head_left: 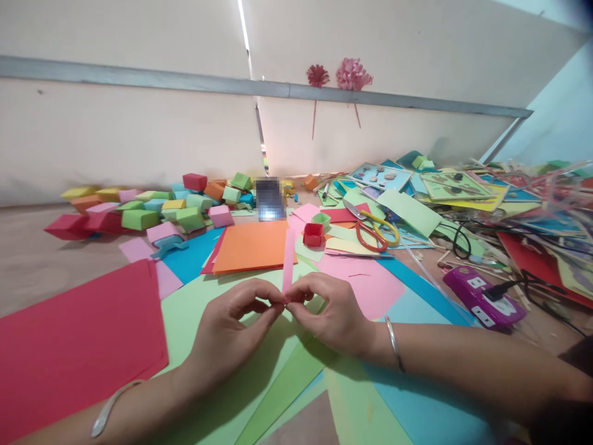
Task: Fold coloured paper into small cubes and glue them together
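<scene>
A narrow pink paper strip [288, 262] stands upright in front of me, its lower end pinched between both hands. My left hand [236, 318] closes thumb and forefinger on that end. From the other side, my right hand [327, 309] pinches the same end, and the fingertips of both hands nearly touch. Beneath them lie light green paper sheets [189, 315]. Beyond the hands rest a stack of orange paper [250, 246], a small red open paper box [314, 234] and a small light green paper box [320, 219].
Folded paper blocks [141, 219] pile up at the back left. Red sheets [83, 340] lie at the left. Scissors [370, 232] rest beyond my right hand, with a purple power strip [484, 296] and cables farther right. Two paper flowers [353, 75] hang on the wall rail [185, 83].
</scene>
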{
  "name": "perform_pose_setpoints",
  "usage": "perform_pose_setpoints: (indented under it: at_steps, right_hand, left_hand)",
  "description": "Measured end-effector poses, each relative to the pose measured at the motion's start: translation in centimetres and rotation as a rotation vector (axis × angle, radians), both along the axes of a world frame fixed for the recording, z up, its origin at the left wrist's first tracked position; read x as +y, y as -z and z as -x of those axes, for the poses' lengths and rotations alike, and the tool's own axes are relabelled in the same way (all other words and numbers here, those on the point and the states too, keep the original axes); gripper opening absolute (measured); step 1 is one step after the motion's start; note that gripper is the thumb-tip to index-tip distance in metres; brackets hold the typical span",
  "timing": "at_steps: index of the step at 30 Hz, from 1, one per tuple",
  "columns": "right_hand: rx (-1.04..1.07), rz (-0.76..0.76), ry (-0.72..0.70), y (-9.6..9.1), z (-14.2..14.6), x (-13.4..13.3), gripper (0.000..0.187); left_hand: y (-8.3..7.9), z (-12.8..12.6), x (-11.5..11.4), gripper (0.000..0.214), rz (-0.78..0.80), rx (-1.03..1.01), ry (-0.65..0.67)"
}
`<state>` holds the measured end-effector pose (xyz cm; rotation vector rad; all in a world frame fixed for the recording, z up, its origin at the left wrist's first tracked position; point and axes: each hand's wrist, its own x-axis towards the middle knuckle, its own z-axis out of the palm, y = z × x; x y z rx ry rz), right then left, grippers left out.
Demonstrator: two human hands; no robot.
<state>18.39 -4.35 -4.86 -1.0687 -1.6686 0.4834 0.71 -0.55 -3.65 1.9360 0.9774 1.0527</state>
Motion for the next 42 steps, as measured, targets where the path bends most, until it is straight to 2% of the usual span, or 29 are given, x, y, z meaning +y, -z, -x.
perform_pose_setpoints:
  at_steps: [3,8,11,17,23,30,34,39,42]
  right_hand:
    - [-0.025,-0.038,-0.01,0.17,-0.02,0.07,0.01]
    - [-0.095,-0.128,0.007,0.48,0.04,0.18,0.014]
    - [-0.121,-0.172,-0.011,0.54,-0.06,0.2,0.015]
    - [-0.109,-0.214,-0.026,0.46,-0.2,0.32,0.015]
    - [-0.164,-0.251,-0.002,0.68,-0.12,0.51,0.013]
    - [-0.124,-0.251,0.026,0.78,0.01,0.42,0.007]
    - [-0.124,-0.244,0.02,0.63,-0.04,0.36,0.008]
    - [-0.129,-0.257,0.03,0.59,-0.1,0.42,0.008]
    - [-0.14,-0.273,0.018,0.58,-0.14,0.48,0.008]
  left_hand:
    - [0.2,0.15,0.03,0.003,-0.061,0.014,-0.012]
    - [0.72,0.29,0.26,0.005,0.088,-0.026,0.013]
    - [0.8,0.29,0.22,0.006,0.101,-0.013,0.041]
    - [0.42,0.1,-0.2,0.0,-0.037,-0.002,-0.038]
    - [0.46,0.48,0.61,0.005,-0.227,0.092,0.002]
    - [0.22,0.48,0.58,0.007,-0.4,0.09,0.01]
    - [0.27,0.3,0.42,0.009,-0.37,0.079,0.016]
    - [0.42,0.22,0.26,0.001,-0.207,0.014,-0.002]
    - [0.55,0.25,0.3,0.001,-0.189,0.016,0.007]
